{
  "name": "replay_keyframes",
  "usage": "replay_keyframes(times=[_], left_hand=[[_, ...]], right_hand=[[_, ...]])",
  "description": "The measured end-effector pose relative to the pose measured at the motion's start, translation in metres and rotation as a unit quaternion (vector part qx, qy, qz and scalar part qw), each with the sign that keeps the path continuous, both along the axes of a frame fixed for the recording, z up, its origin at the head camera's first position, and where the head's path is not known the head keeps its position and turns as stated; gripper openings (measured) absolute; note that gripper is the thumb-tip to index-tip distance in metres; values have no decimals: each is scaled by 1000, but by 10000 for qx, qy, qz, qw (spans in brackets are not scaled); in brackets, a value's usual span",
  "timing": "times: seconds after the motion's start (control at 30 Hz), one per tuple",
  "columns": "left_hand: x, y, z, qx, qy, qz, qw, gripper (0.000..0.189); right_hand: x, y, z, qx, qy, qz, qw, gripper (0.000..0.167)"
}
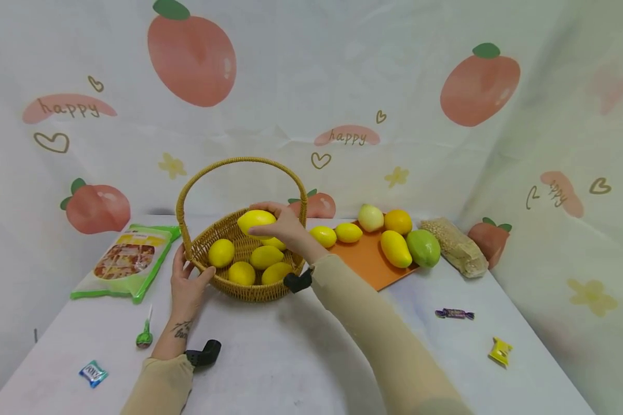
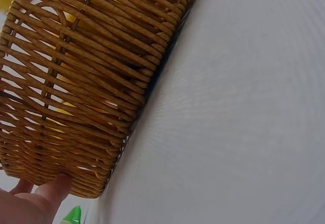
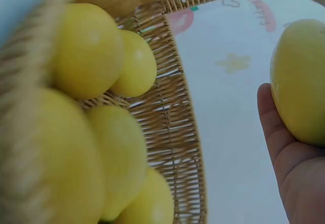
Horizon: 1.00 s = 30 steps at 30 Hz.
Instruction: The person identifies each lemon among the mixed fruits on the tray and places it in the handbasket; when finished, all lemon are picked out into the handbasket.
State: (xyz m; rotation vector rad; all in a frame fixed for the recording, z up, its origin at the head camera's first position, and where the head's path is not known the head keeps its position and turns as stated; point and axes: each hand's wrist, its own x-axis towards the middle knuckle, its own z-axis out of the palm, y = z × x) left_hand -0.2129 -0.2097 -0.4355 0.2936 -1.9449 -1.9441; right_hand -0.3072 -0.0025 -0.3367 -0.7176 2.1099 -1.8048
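In the head view a wicker basket [image 1: 254, 295] with an arched handle stands at the middle left of the table, several lemons [image 1: 221, 253] lying inside. My left hand [image 1: 188, 287] grips its left side; in the left wrist view the thumb [image 2: 57, 187] presses the woven wall. Above the basket opening, my right hand [image 1: 289, 230] holds a yellow lemon [image 1: 256, 221] between thumb and fingers. The right wrist view shows that raised lemon [image 3: 302, 82] at the right edge, apart from the lemons [image 3: 114, 158] below in the basket.
Right of the basket, an orange board [image 1: 360, 262] bears two lemons, a pale round onion [image 1: 371, 218], an orange [image 1: 397, 221], a mango [image 1: 396, 249] and a green fruit [image 1: 423, 248]. A bag [image 1: 454, 246] lies beyond. Left are a green-edged packet [image 1: 127, 260] and lollipop [image 1: 144, 335]; wrapped candies lie nearer.
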Motion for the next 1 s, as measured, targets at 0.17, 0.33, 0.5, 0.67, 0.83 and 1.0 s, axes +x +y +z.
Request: replay_keyframes(times=[0.17, 0.33, 0.5, 0.67, 0.83, 1.0], left_hand=[[0, -1, 1, -155, 28, -24, 9999, 82], [0, -1, 1, -423, 9, -23, 9991, 81], [1, 1, 2, -351, -6, -1, 9994, 81], [-1, 0, 1, -390, -122, -6, 9992, 82], [-2, -1, 1, -358, -96, -8, 9993, 82], [-1, -1, -1, -367, 28, 28, 9993, 82]], right_hand=[[-13, -24, 2, 278, 286, -54, 9992, 50], [-18, -34, -4, 232, 163, 37, 9996, 50], [-15, -37, -9, 423, 137, 140, 9989, 52], [-13, -36, -14, 224, 144, 387, 9989, 56], [-7, -26, -13, 46, 190, 419, 9989, 53], [-2, -2, -16, -463, -20, 533, 9975, 49]])
